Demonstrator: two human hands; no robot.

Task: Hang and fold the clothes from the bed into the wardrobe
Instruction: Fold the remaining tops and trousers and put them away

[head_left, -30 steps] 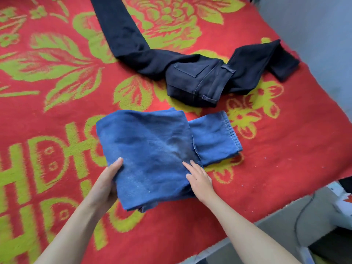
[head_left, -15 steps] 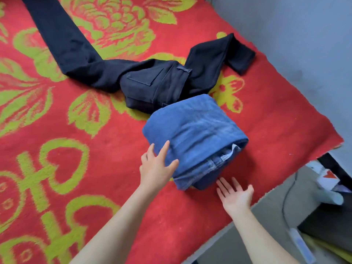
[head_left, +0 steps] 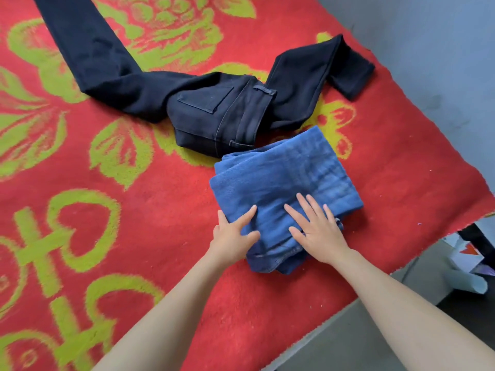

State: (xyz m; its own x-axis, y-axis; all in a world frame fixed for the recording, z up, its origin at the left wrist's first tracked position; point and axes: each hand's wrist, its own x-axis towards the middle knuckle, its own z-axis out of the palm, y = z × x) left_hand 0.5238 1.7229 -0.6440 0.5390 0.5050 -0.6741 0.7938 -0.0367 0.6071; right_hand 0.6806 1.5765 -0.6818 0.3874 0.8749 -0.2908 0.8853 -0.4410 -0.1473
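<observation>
- One pair of blue jeans, folded, lies near the right edge of the blanket.
- Flat on it: left hand and right hand, fingers straight and spread, gripping nothing.
- Just behind: black jeans, unfolded.

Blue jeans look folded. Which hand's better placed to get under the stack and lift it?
Left, probably. The left hand straddles the left edge of the blue jeans, thumb beside the red blanket, so it can slip underneath. The right hand lies flat on top and would have to shift first.
</observation>
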